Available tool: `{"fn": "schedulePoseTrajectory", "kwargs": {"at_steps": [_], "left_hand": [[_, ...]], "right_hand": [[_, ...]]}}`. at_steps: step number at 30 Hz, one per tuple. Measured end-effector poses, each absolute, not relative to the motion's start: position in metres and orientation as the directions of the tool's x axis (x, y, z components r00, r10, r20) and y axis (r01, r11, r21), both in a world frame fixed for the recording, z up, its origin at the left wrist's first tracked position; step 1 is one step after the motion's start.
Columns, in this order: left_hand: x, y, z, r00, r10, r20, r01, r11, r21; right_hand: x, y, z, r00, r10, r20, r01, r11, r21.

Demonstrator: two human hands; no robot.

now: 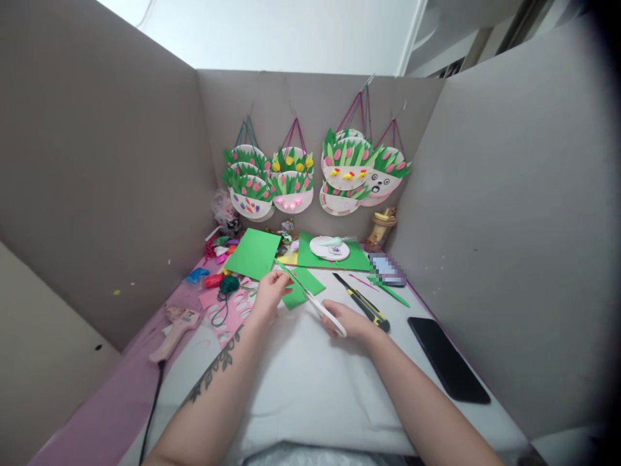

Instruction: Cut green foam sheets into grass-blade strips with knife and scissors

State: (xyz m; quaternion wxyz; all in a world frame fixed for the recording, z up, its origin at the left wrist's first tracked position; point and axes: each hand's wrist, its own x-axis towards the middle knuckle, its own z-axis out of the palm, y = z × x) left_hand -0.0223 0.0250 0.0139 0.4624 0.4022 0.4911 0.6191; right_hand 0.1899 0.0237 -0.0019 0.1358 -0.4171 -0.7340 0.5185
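Observation:
My left hand point(268, 294) pinches the edge of a small green paper piece point(305, 285) lying on the white table cover. White-handled scissors point(323, 309) are gripped in my right hand point(350, 321), their blades pointing up-left across that green piece toward my left fingers. A larger green sheet point(253, 253) lies just beyond my left hand.
A yellow-black utility knife point(363, 301) lies right of my right hand, a black phone point(448, 367) further right. A pink glue gun point(175, 329), green yarn point(228, 284) and pink paper sit left. Paper-plate flower baskets point(292, 182) hang on the cardboard back wall; a white plate point(329, 248) rests on green paper.

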Motion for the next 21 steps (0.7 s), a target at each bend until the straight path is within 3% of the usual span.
{"fn": "schedulePoseTrajectory", "kwargs": {"at_steps": [21], "left_hand": [[-0.0194,0.0272,0.0064,-0.234,0.971,0.057,-0.244,-0.116,0.963]], "right_hand": [[0.1884,0.0202,0.0035,-0.635,0.742,-0.213,0.447,0.129,-0.885]]}}
